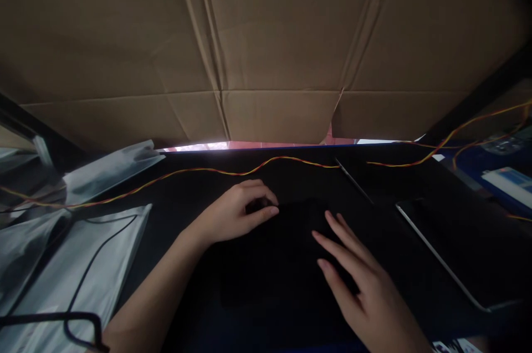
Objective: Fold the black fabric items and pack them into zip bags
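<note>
In the middle of the dark surface (187, 187), my left hand (241, 211) is curled, with its thumb and fingertips close together. Whatever lies between them is black and cannot be told from the dark background. To its right, my right hand (357, 270) has its fingers stretched out and apart, the tips over a black area between the hands. A flat dark tablet-like device (465, 247) with a pale metal edge lies to the right of that hand. Behind it is another thin dark flat object (355, 181).
A red and yellow twisted wire (208, 170) runs across the back. Translucent plastic bags (95, 259) and a black cable (89, 270) lie at left. Cardboard (274, 37) rises behind. A white and blue box (509, 184) sits at far right.
</note>
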Demonstrator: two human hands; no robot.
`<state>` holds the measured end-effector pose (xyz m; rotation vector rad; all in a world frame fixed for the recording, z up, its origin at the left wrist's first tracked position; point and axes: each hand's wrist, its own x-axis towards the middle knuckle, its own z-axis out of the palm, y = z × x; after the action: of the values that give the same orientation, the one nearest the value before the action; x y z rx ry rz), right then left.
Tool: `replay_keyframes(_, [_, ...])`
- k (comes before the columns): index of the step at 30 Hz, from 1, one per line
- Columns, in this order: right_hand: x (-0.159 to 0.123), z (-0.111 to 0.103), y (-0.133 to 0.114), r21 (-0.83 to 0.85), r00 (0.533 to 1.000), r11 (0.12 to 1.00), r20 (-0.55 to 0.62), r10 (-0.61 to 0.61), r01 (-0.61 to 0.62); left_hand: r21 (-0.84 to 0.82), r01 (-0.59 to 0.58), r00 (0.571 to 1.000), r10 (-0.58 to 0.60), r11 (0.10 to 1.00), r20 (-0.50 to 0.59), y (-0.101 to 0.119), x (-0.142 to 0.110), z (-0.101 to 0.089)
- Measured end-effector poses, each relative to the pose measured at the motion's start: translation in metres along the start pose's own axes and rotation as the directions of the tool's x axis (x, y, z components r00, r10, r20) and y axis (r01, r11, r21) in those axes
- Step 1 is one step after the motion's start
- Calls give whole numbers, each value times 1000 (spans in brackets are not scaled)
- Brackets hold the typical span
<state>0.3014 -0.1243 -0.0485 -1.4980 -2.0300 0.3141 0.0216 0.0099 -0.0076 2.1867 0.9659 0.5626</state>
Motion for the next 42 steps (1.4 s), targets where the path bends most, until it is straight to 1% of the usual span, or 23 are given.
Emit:
replay_keyframes(3, [6, 14, -9, -53, 995, 998, 92, 26, -21, 73, -44, 998, 42, 996, 40, 1, 1, 6])
replay_keyframes(5, [11, 17, -13, -53, 993, 998, 118, 28, -22, 120, -56, 997, 49, 991, 60, 1, 2, 9])
replay_keyframes(6, [12, 16, -12, -37, 994, 999, 102, 36, -33, 143, -59, 997, 50, 988, 64, 0, 2, 11])
replay_keyframes(8, [12, 12, -8, 8, 996, 996, 9, 94, -94, 178, -66, 996, 55, 982, 66, -1, 3, 13])
replay_keyframes(10, [10, 6, 0, 30, 975, 979, -84, 204, -202, 192, -77, 996, 65, 978, 69, -3, 4, 15])
replay_keyframes(12, [9, 2, 7, 20, 951, 957, -107, 290, -290, 190, -89, 994, 77, 978, 73, -4, 5, 15])
replay_keyframes(14, [10, 1, 10, 23, 945, 947, -72, 320, -319, 181, -96, 994, 84, 979, 70, -4, 4, 16])
replay_keyframes(16, [15, 1, 9, 72, 940, 938, -14, 340, -338, 171, -94, 995, 85, 981, 58, -4, 4, 16])
replay_keyframes(20, [30, -7, -2, 167, 900, 887, 153, 408, -430, 142, -86, 996, 84, 986, 15, -3, 3, 15])
replay_keyframes(22, [35, -17, -10, 162, 895, 882, 135, 424, -442, 117, -76, 997, 79, 990, -22, -2, 2, 14])
replay_keyframes(24, [40, -27, -21, 115, 910, 903, 29, 413, -413, 87, -51, 994, 59, 995, -90, -1, 2, 12])
replay_keyframes(25, [42, -30, -29, 79, 923, 921, -29, 384, -381, 70, -32, 990, 41, 997, -137, -1, 2, 10])
replay_keyframes(27, [46, -30, -50, 1, 955, 963, -125, 269, -271, 35, 13, 970, -5, 999, -243, -1, 2, 7])
replay_keyframes(28, [47, -26, -61, -32, 972, 980, -133, 192, -198, 17, 35, 956, -29, 999, -291, -2, 2, 5])
replay_keyframes(29, [49, -20, -73, -61, 986, 991, -122, 114, -122, 0, 55, 942, -52, 998, -332, -3, 2, 4])
replay_keyframes(30, [50, -11, -85, -88, 996, 995, -69, 49, -55, -16, 71, 929, -72, 997, -362, -5, 2, 2])
replay_keyframes(31, [50, -1, -95, -104, 1000, 995, 5, 5, -4, -30, 84, 918, -89, 996, -386, -6, 2, 1])
replay_keyframes(33, [48, 19, -109, -75, 990, 996, 140, -28, 39, -51, 97, 901, -109, 994, -420, -8, 2, 0])
replay_keyframes(35, [45, 29, -113, 67, 977, 996, 200, -77, 64, -60, 92, 889, -109, 994, -445, -9, 3, 0])
replay_keyframes(37, [41, 26, -106, 256, 978, 965, 179, -112, 63, -56, 67, 885, -85, 996, -459, -6, 3, 0])
replay_keyframes(39, [39, 12, -92, 373, 991, 925, 78, -110, 73, -47, 34, 886, -52, 998, -461, -2, 3, 1])
replay_keyframes(40, [39, 4, -85, 382, 995, 920, 16, -103, 89, -43, 19, 886, -37, 999, -462, 1, 2, 2])
replay_keyframes(42, [40, -7, -73, 326, 991, 936, -74, -115, 133, -39, 2, 883, -20, 999, -468, 4, 2, 4])
